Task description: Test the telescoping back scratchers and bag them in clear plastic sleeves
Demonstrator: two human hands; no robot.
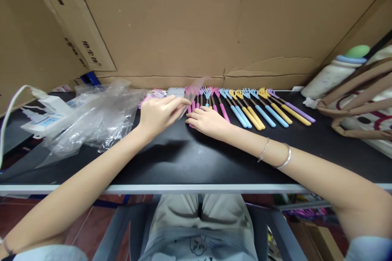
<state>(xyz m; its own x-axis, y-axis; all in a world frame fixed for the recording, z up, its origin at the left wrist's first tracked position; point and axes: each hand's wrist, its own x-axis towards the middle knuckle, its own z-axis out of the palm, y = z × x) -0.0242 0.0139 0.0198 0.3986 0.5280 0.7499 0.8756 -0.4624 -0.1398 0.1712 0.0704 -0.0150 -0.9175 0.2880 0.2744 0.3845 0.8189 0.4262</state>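
A row of small back scratchers point(254, 108) with pink, blue, yellow and purple handles lies along the back of the black table point(190, 159). My right hand point(206, 122) rests flat, fingers stretched out, on the pink ones point(225, 111) at the row's left end. My left hand point(159, 113) is closed in a pinch on a thin clear plastic sleeve point(191, 91) that lies over the heads of the leftmost scratchers. A phone point(175, 91) lies just behind my left hand.
A heap of clear plastic bags point(92, 116) and a white power strip point(45, 116) with its cable lie at the left. A canvas bag point(361, 106) and a bottle point(333, 73) stand at the right. Cardboard boxes point(183, 24) wall in the back.
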